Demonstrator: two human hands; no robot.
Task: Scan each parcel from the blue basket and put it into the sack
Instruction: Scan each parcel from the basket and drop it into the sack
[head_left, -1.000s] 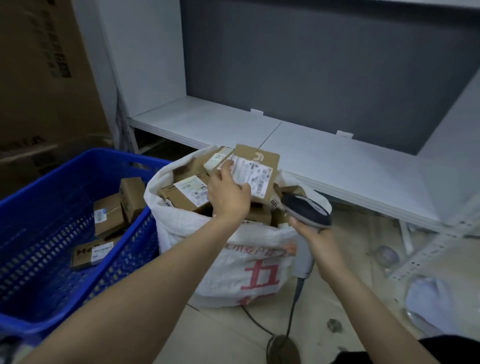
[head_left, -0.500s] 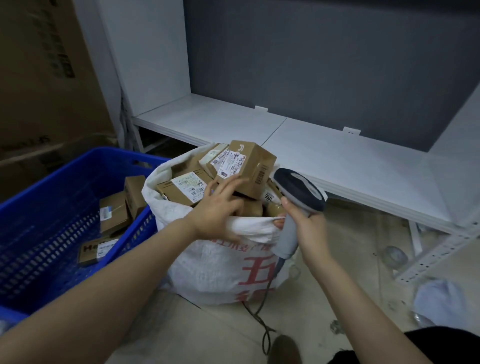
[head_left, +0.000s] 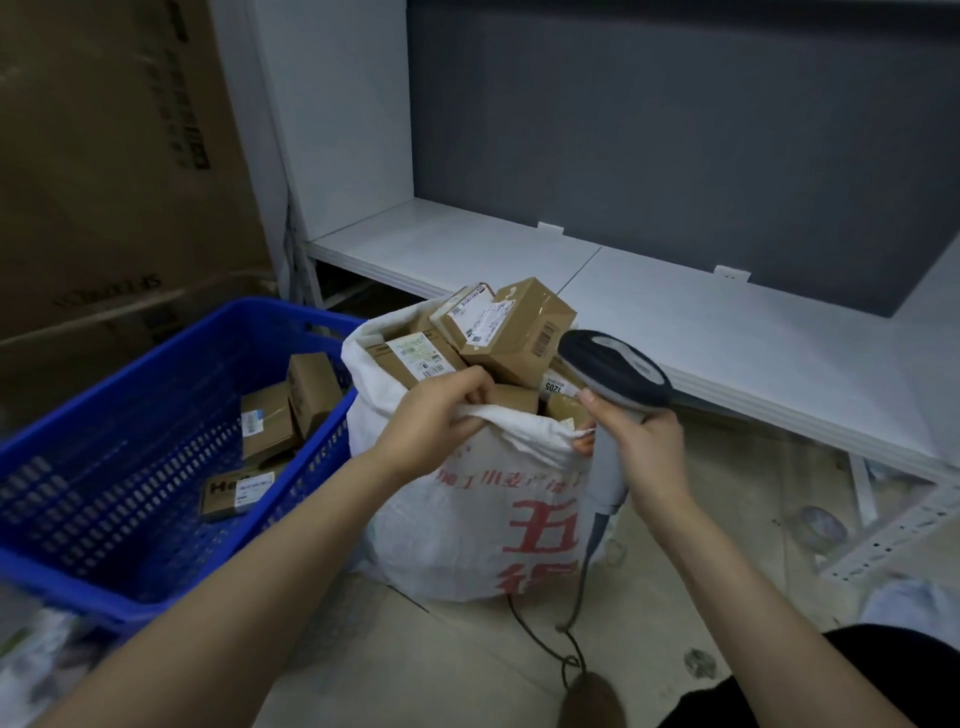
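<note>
A white woven sack (head_left: 467, 519) with red characters stands on the floor, heaped with brown cardboard parcels. The topmost parcel (head_left: 519, 332) lies tilted with its label facing up. My left hand (head_left: 436, 421) grips the sack's rolled front rim. My right hand (head_left: 644, 447) holds the grey handle of a barcode scanner (head_left: 613, 374), whose dark head hovers over the sack's right side. The blue basket (head_left: 130, 545) stands to the left with three parcels (head_left: 270, 421) in its far corner.
A low white shelf (head_left: 675, 312) runs behind the sack. Large brown cartons (head_left: 104, 182) stand at the left wall. The scanner cable (head_left: 566, 644) trails on the floor in front of the sack. A metal rack part (head_left: 883, 530) lies at the right.
My left hand let go of the labelled parcel onto the top of the heap, then dropped down and took hold of the sack's rim. The scanner stayed beside the sack.
</note>
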